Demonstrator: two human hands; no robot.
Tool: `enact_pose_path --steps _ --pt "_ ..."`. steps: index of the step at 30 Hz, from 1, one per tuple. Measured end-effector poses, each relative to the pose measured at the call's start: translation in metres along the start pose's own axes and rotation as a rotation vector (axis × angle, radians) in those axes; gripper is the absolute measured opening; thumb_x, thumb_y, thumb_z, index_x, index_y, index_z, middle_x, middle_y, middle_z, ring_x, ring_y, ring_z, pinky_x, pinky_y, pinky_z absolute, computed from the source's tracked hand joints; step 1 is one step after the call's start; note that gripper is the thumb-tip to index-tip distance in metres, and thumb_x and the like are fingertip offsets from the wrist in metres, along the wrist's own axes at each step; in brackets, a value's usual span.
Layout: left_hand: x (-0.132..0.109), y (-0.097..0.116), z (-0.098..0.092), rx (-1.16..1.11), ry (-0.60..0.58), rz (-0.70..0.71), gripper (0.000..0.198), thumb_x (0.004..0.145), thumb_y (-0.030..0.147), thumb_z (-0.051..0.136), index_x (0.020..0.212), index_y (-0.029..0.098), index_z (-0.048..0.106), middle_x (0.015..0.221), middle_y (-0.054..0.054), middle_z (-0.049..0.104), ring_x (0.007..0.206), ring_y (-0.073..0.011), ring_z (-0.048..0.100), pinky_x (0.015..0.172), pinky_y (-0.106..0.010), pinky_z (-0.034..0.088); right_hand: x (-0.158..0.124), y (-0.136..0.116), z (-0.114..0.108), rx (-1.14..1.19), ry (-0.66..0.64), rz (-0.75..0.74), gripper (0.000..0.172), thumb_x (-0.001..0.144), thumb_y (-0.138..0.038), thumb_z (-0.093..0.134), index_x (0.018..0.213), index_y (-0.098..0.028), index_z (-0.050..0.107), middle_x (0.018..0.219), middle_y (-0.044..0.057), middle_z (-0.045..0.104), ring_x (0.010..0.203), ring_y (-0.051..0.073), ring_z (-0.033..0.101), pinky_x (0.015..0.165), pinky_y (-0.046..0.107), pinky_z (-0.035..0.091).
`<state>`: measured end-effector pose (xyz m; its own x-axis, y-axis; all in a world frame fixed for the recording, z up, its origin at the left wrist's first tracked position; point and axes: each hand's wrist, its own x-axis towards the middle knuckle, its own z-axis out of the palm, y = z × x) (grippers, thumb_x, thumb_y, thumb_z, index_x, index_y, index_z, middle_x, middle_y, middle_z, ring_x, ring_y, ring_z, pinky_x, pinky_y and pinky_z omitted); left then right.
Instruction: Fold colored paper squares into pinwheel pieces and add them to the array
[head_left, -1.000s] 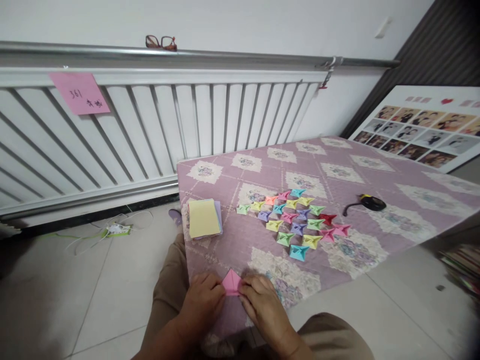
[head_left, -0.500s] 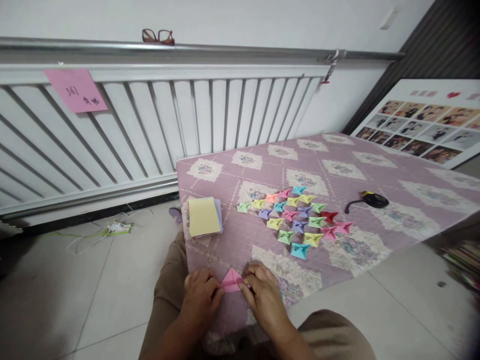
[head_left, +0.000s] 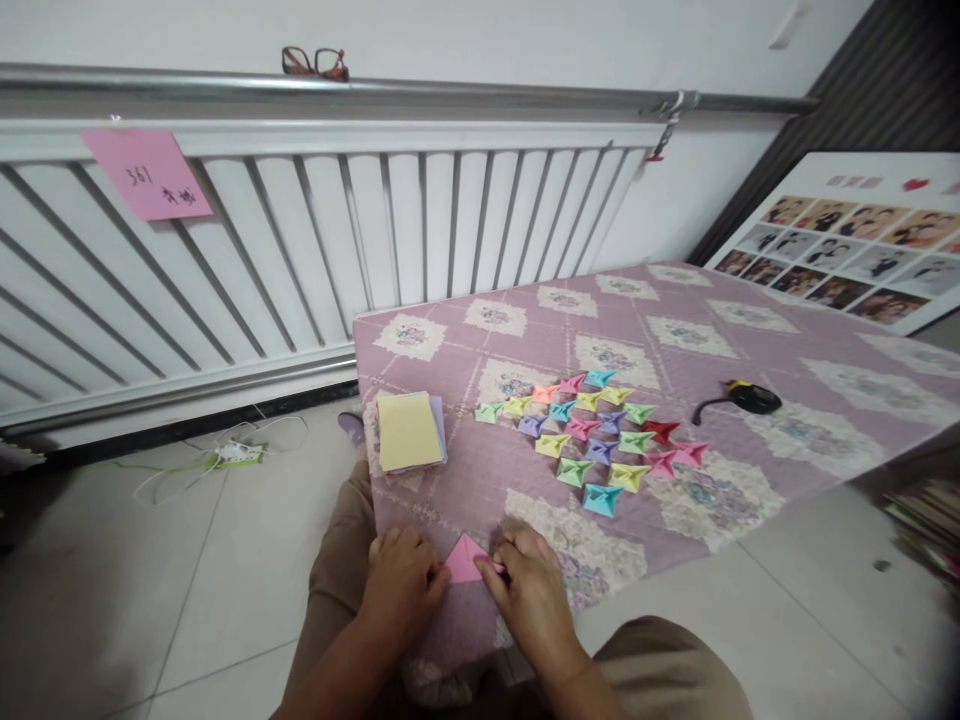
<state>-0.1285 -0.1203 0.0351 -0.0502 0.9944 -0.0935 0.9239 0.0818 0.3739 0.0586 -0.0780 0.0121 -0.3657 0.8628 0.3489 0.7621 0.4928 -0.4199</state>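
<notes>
A folded pink paper [head_left: 465,560] with a triangular peak lies at the near edge of the table, between my two hands. My left hand [head_left: 403,580] is closed on its left end, thumb and fingers together. On the right end, my right hand [head_left: 529,580] pinches the paper between thumb and curled fingers. Up and to the left sits a stack of coloured paper [head_left: 409,432], yellow on top. Several small folded paper boats [head_left: 582,430] in many colours stand in slanting rows beyond my right hand.
The patterned tablecloth [head_left: 480,470] covers the table. A black and yellow object [head_left: 754,399] lies at the right. Behind are a white radiator [head_left: 420,220], glasses [head_left: 315,64] on a pipe and a photo board [head_left: 847,240]. A power strip [head_left: 238,454] is on the floor.
The lower strip of the pink paper no longer shows as a separate band; its front now looks like one plain triangle. Both hands remain at its ends, and the view has shifted slightly.
</notes>
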Motion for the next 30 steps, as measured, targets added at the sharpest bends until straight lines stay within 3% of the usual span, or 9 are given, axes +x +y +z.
enact_pose_path --steps 7,11,14,16,21,25,30 --pt "0.002 -0.003 -0.001 0.004 0.012 0.044 0.008 0.085 0.027 0.057 0.081 0.021 0.063 0.09 -0.003 0.061 0.091 -0.0245 0.053 0.083 -0.042 0.035 0.0 0.0 0.001 0.003 -0.014 0.028 0.024 0.081 -0.027 0.068 0.064 -0.021 0.052 0.081 0.003 0.057 0.081 0.021 0.052 0.074 0.033 0.039" --pt "0.003 -0.008 0.006 0.105 0.014 0.323 0.014 0.089 0.021 0.055 0.101 0.024 0.062 0.102 -0.004 0.06 0.097 -0.0241 0.051 0.083 -0.038 0.036 0.0 -0.001 0.0 0.001 -0.023 0.041 0.024 0.082 -0.027 0.067 0.064 -0.021 0.052 0.081 0.003 0.057 0.081 0.021 0.052 0.074 0.033 0.039" --pt "0.005 -0.011 0.011 0.195 0.006 0.568 0.021 0.093 0.022 0.052 0.112 0.027 0.059 0.1 -0.004 0.058 0.096 -0.0231 0.051 0.085 -0.038 0.036 -0.001 -0.002 0.0 -0.024 -0.012 0.043 0.024 0.083 -0.028 0.066 0.064 -0.021 0.052 0.08 0.004 0.056 0.081 0.021 0.052 0.073 0.033 0.039" --pt "0.005 -0.012 0.013 0.24 0.004 0.653 0.025 0.094 0.024 0.05 0.119 0.027 0.056 0.098 -0.005 0.057 0.094 -0.023 0.051 0.085 -0.039 0.036 -0.002 -0.001 0.0 -0.05 0.001 0.045 0.023 0.084 -0.03 0.064 0.066 -0.021 0.053 0.078 0.004 0.056 0.079 0.022 0.053 0.072 0.034 0.039" --pt "0.004 -0.012 0.012 0.287 -0.016 0.663 0.026 0.098 0.024 0.04 0.119 0.025 0.055 0.098 -0.006 0.057 0.092 -0.0227 0.051 0.085 -0.039 0.035 -0.003 0.01 0.002 -0.059 0.107 0.037 0.01 0.089 -0.029 0.055 0.085 -0.021 0.06 0.082 0.006 0.062 0.081 0.023 0.057 0.073 0.037 0.044" --pt "0.003 -0.012 0.012 0.258 -0.046 0.642 0.027 0.098 0.026 0.041 0.122 0.026 0.054 0.099 -0.006 0.056 0.093 -0.0222 0.05 0.086 -0.039 0.034 -0.013 0.013 -0.003 -0.022 0.191 -0.032 0.02 0.093 -0.021 0.044 0.106 -0.021 0.059 0.101 0.009 0.068 0.096 0.024 0.061 0.085 0.042 0.048" --pt "0.003 -0.013 0.013 0.234 -0.063 0.65 0.024 0.097 0.025 0.042 0.116 0.024 0.057 0.097 -0.006 0.056 0.093 -0.0222 0.05 0.087 -0.038 0.034 -0.039 -0.001 0.004 -0.067 0.049 -0.286 0.04 0.087 -0.008 0.04 0.121 -0.022 0.056 0.114 0.005 0.069 0.107 0.021 0.063 0.093 0.041 0.046"
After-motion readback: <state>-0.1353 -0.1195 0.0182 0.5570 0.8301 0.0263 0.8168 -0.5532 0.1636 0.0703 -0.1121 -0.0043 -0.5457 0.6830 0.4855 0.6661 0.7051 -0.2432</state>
